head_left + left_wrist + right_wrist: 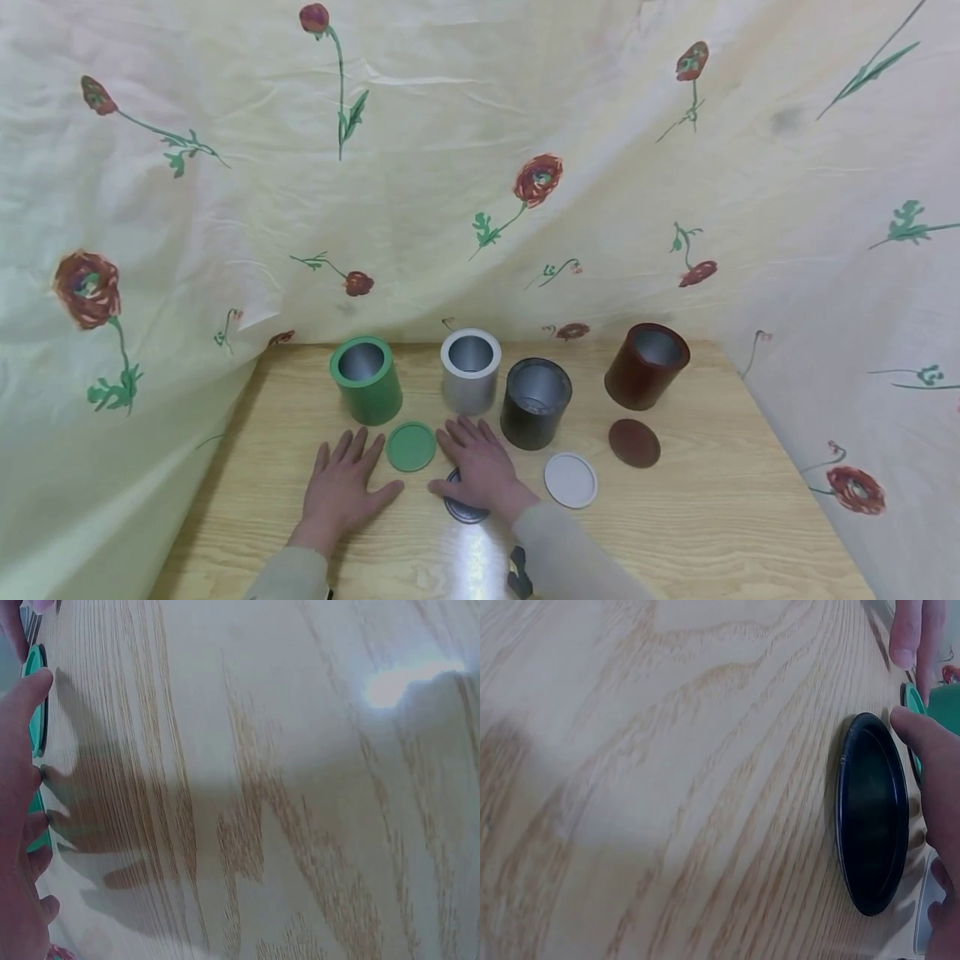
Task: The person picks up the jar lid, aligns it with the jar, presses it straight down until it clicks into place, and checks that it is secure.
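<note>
My left hand [343, 492] is spread flat with straight fingers, just left of the green lid [411, 447], holding nothing. My right hand [483, 468] also has its fingers extended and lies over part of the black lid [873, 817]. Whether it touches that lid cannot be told. Beyond the hands stand open-topped canisters: a green canister [375, 396], a white canister [470, 387] and a black canister [528, 421]. The white canister is nearest the right fingertips. In the left wrist view the thumb [34, 690] overlaps the green lid's edge.
To the right stands a brown canister [641, 375], leaning in view, with a brown lid [634, 442] in front. A white lid [571, 481] lies right of my right wrist. Flowered cloth [420, 208] hangs behind and beside the wooden table [712, 517].
</note>
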`<control>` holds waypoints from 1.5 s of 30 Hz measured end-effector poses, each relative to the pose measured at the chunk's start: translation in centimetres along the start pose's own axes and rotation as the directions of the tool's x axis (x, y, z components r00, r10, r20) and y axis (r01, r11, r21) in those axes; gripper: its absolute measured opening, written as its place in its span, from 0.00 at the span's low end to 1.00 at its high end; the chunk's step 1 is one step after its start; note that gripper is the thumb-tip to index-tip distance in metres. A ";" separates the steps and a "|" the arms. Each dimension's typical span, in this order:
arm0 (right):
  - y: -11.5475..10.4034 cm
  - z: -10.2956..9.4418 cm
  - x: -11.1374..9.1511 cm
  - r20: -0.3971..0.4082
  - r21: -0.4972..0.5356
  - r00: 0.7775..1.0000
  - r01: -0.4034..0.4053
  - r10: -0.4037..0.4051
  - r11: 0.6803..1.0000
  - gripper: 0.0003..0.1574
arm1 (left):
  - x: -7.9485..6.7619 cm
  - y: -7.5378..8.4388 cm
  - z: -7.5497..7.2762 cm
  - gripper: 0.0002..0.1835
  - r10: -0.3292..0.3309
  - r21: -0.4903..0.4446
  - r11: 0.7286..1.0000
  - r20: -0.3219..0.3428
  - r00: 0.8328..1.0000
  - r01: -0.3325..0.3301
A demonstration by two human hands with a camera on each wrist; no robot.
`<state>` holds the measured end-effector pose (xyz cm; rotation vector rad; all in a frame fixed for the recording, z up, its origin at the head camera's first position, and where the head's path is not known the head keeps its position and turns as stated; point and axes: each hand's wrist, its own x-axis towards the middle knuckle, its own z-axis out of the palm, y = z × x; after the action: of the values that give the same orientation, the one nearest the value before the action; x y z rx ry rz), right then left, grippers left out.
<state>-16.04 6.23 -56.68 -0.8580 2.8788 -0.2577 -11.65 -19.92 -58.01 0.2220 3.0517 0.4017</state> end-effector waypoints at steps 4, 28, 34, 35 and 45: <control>-0.1 0.2 0.2 -0.004 -0.034 1.000 0.006 -0.006 0.999 0.55 | 0.0 0.0 0.1 0.49 0.004 0.008 1.000 -0.008 1.000 -0.004; 0.3 1.4 0.1 -0.115 -0.065 0.991 0.063 -0.070 0.996 0.53 | -0.7 -0.9 -0.3 0.45 0.090 0.045 0.995 -0.037 0.995 -0.088; 0.0 1.2 0.5 -0.083 -0.050 0.995 0.047 -0.051 0.998 0.54 | -0.4 -1.0 -0.1 0.44 0.100 0.031 0.995 -0.060 0.993 -0.099; -0.1 1.2 0.6 -0.076 -0.049 0.996 0.042 -0.046 0.998 0.54 | -0.4 -1.0 -0.1 0.44 0.101 0.030 0.995 -0.060 0.993 -0.099; -0.1 1.4 0.8 -0.116 -0.022 0.990 0.076 -0.078 0.997 0.50 | 0.0 -0.9 0.1 0.43 0.104 0.032 0.994 -0.070 0.992 -0.102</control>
<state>-16.40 5.50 -58.12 -0.9903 2.9633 -0.3009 -11.73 -20.71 -58.37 0.3755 3.1270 0.3797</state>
